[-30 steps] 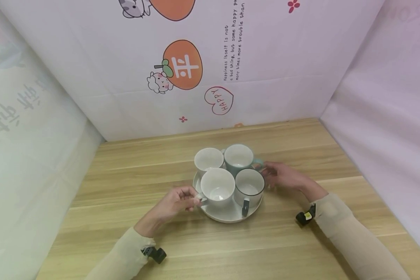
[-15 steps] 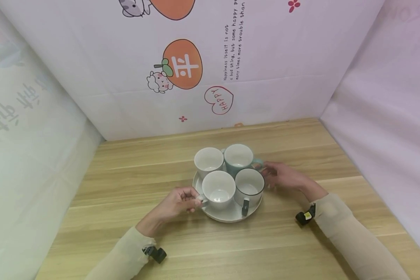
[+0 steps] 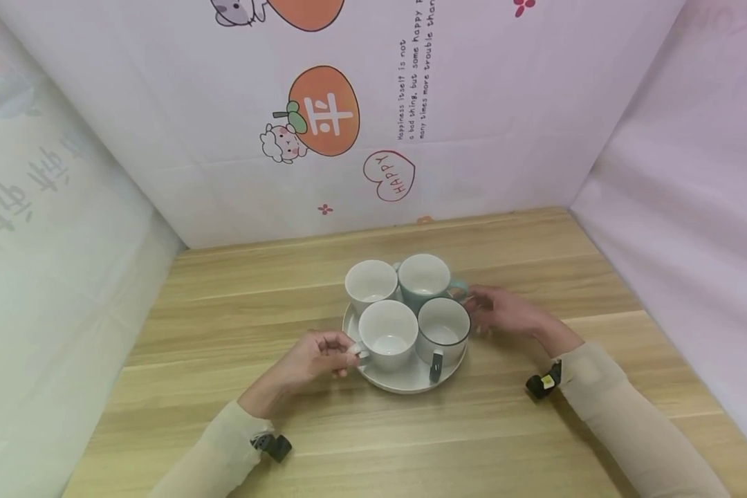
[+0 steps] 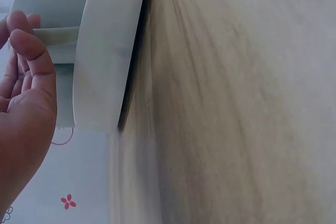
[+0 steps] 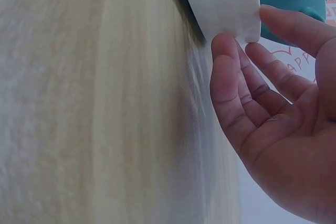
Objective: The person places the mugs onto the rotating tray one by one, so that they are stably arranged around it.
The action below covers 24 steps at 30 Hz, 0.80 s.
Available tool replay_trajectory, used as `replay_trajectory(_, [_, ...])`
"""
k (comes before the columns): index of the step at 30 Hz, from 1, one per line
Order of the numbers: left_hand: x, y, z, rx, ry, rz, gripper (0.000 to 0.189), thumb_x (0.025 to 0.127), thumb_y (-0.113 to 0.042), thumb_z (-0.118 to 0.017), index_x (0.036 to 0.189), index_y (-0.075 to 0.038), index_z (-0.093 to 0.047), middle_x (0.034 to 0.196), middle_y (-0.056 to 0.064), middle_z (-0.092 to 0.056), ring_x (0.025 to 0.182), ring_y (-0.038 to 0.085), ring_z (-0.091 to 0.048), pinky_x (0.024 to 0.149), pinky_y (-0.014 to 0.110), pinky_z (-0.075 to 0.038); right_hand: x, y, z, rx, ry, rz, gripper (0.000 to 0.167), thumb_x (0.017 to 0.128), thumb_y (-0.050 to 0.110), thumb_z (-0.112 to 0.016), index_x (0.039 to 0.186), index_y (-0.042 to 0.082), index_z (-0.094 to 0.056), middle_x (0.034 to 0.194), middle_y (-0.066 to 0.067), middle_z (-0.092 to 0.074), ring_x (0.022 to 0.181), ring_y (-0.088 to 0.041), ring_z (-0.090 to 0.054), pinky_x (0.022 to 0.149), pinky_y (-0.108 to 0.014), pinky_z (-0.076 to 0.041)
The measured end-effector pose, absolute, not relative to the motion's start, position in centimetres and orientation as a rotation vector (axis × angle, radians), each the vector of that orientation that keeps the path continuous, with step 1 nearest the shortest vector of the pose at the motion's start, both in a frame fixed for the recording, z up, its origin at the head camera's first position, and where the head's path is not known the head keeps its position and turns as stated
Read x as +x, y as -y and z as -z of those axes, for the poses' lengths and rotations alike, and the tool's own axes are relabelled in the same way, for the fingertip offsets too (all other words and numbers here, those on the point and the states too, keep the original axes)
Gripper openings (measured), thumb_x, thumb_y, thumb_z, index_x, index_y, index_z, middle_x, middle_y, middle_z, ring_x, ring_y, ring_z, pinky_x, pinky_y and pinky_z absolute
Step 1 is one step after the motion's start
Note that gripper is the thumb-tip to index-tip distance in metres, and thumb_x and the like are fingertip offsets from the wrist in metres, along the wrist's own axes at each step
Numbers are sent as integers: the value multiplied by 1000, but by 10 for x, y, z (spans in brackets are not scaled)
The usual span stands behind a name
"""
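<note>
My left hand (image 3: pixel 314 360) pinches the handle (image 4: pixel 59 35) of the front-left white mug (image 3: pixel 389 335), which stands upright on a round white plate (image 3: pixel 398 382) with raised sides. Behind it is another white mug (image 3: pixel 371 285). A light teal mug (image 3: pixel 425 280) stands at the back right, its handle pointing right. At the front right is a dark-rimmed mug (image 3: pixel 443 332) with a black handle facing me. My right hand (image 3: pixel 504 312) holds the plate's right edge, thumb near the top of the rim and fingers against its outer wall in the right wrist view.
The plate rests on a wood-grain table (image 3: pixel 236 304). A white printed cloth (image 3: pixel 224 138) hangs behind, with pale cloth walls at left and right. Each sleeve carries a small black wrist camera (image 3: pixel 543 382).
The front-left white mug has shifted very slightly toward me, with my left hand on its handle throughout. My right hand and the other mugs stay in place.
</note>
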<state>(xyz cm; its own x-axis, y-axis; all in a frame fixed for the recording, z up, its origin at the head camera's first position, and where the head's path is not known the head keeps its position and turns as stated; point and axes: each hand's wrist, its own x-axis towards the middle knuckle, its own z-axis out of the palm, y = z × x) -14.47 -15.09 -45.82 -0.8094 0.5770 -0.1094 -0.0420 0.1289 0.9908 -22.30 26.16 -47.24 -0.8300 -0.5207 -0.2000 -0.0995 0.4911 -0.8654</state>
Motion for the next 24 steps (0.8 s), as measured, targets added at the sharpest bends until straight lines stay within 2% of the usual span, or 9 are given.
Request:
replay_trajectory(7, [-148, 156, 453, 494, -1948, -1726, 36, 89, -8, -73, 119, 7, -60, 95, 2, -70, 81, 16, -68, 75, 30, -62, -223, -261, 469, -514, -2313, 1277, 47, 91, 1, -62, 137, 7, -52, 124, -25, -64, 83, -27, -68, 65, -42, -60])
replay_trajectory(13, [-151, 159, 453, 520, -1989, -1716, 36, 90, -10, -73, 119, 6, -61, 94, 0, -69, 80, 11, -67, 76, 33, -62, -225, -261, 470, -490, -2313, 1263, 49, 92, 0, -60, 139, 9, -52, 125, -24, -63, 85, -27, -68, 66, -42, -60])
replay_trajectory(20, [-156, 161, 454, 562, -2085, -1702, 32, 90, -10, -72, 117, 5, -63, 93, -1, -69, 82, 19, -68, 75, 41, -62, -225, -261, 470, -500, -2300, 1271, 51, 91, -1, -61, 140, 9, -51, 124, -25, -63, 83, -28, -67, 64, -41, -59])
replay_trajectory(24, [-157, 164, 456, 550, -2086, -1706, 30, 91, -11, -71, 117, 3, -64, 96, 0, -69, 84, 15, -68, 77, 36, -61, -224, -261, 468, -511, -2292, 1278, 51, 91, -3, -60, 140, 6, -50, 124, -27, -63, 84, -28, -67, 65, -41, -60])
